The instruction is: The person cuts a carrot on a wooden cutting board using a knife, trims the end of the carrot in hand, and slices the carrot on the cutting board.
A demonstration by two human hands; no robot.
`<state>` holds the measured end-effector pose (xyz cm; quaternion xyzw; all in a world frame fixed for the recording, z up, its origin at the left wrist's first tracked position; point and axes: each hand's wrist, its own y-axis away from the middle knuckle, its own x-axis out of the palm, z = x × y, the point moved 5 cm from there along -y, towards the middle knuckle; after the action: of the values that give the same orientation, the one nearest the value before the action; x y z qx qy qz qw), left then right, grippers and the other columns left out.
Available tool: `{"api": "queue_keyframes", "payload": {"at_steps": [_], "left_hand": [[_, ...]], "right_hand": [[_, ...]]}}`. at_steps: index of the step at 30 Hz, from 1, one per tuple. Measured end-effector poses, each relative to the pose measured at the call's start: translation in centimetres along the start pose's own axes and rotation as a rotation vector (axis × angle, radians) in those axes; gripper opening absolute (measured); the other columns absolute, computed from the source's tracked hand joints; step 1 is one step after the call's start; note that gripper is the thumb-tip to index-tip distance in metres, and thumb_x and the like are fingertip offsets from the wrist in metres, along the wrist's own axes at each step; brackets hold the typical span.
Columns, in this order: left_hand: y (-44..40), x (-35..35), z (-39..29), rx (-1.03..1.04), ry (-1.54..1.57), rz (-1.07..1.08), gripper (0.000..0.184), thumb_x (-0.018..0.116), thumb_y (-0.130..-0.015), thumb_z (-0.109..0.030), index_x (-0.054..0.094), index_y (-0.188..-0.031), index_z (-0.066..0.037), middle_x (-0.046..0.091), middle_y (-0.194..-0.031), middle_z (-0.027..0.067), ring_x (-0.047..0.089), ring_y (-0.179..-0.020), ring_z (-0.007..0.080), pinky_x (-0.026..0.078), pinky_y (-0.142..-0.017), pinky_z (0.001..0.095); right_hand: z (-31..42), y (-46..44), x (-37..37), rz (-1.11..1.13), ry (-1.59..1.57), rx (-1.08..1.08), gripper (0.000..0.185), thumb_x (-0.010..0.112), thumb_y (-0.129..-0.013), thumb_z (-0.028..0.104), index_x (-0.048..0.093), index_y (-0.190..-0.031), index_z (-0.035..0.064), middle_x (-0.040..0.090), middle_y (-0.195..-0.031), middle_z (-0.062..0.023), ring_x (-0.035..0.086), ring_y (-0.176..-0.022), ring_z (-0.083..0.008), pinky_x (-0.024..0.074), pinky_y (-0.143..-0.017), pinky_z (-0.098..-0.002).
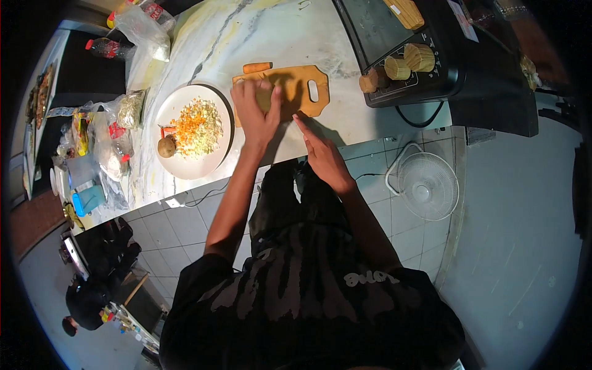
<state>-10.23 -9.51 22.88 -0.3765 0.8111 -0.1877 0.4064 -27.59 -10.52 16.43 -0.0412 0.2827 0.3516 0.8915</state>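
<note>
A wooden cutting board with a slot handle lies on the marble counter. My left hand is over its left part, fingers bent and thumb held apart, with nothing visible in it. My right hand is open at the board's near edge, fingers stretched out and palm turned inward. Behind the board lies a short orange-brown stick; I cannot tell whether it is a carrot or a handle. Left of the board, a white plate holds diced orange and pale vegetables and a round brown potato.
A black toaster oven with wooden pieces on it stands to the right. Plastic bags, a bottle and a blue-lidded container crowd the left. A fan is on the floor; another person is lower left.
</note>
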Motion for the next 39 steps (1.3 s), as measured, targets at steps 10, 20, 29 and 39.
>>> {"api": "queue_keyframes", "payload": {"at_steps": [10,20,29,39], "left_hand": [[-2.9,10.2,1.9,0.419,-0.264,0.377,0.042,0.045,-0.103,-0.037,0.054,-0.133,-0.009,0.051,-0.139,0.0173,0.039,-0.134,0.0406,0.02,-0.116,0.0633],[1.2,1.0,4.8,-0.119,0.138,-0.013,0.017,0.063,-0.09,-0.01,0.066,-0.105,-0.003,0.062,-0.099,0.0154,0.056,-0.097,0.0351,0.044,-0.087,0.0433],[3.8,0.4,4.1,-0.012,-0.012,0.161,0.033,0.078,-0.08,-0.021,0.074,-0.109,-0.005,0.063,-0.099,0.013,0.057,-0.095,0.032,0.048,-0.086,0.0419],[2.7,0.7,5.3,0.096,-0.036,0.323,0.029,0.079,-0.08,-0.022,0.076,-0.106,-0.008,0.062,-0.094,0.0098,0.055,-0.092,0.0285,0.048,-0.083,0.0395]], "right_hand": [[-0.9,-0.9,0.0,-0.081,-0.075,-0.159,0.062,0.045,-0.1,0.007,0.032,-0.156,0.0321,0.06,-0.118,-0.0331,0.057,-0.101,-0.0539,0.047,-0.082,-0.0595],[-1.1,0.0,0.4,-0.113,0.118,-0.169,0.061,0.049,-0.1,0.01,0.034,-0.155,0.0294,0.063,-0.096,-0.0344,0.061,-0.086,-0.0534,0.0472,-0.073,-0.06],[-2.3,-1.0,0.3,-0.058,-0.245,-0.23,0.047,0.041,-0.108,0.016,0.038,-0.155,0.0165,0.05,-0.146,-0.02,0.049,-0.135,-0.0364,0.041,-0.108,-0.0386],[-0.4,-0.3,-0.4,-0.041,-0.242,-0.038,0.046,0.039,-0.109,0.019,0.036,-0.155,0.0145,0.047,-0.153,-0.0149,0.044,-0.142,-0.0302,0.0352,-0.113,-0.0346]]}}
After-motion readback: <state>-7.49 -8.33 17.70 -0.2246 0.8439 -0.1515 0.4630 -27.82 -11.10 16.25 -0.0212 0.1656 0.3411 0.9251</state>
